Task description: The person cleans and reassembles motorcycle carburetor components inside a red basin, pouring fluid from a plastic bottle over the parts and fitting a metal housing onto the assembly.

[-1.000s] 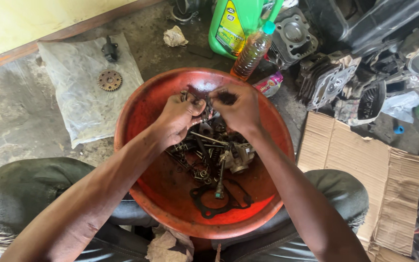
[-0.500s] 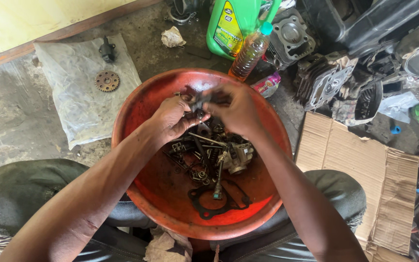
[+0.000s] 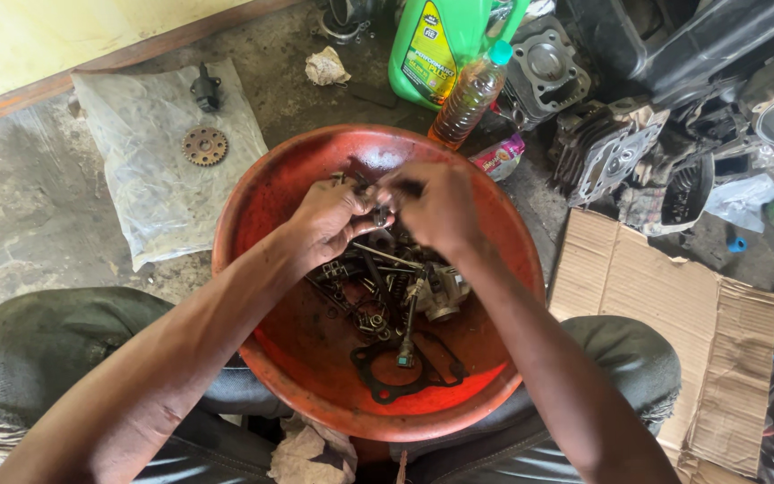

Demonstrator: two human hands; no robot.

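Note:
A wide orange-red basin (image 3: 270,193) sits between my knees, holding several oily metal engine parts (image 3: 387,287) and a dark flat gasket (image 3: 405,372). Both my hands meet over the basin's far half. My left hand (image 3: 329,220) pinches a small dark metal part (image 3: 378,202), and my right hand (image 3: 441,206) closes on the same part from the other side. The part itself is mostly hidden by my fingers.
A plastic sheet (image 3: 150,170) at the left carries a small sprocket (image 3: 204,145) and a dark fitting (image 3: 205,90). Behind the basin stand a green oil jug (image 3: 436,40) and an amber bottle (image 3: 469,94). Engine casings (image 3: 611,152) and flat cardboard (image 3: 665,314) lie at the right.
My hands have stayed together over the basin, shifting slightly as they work the small part. The view has drifted a little; nothing else moved.

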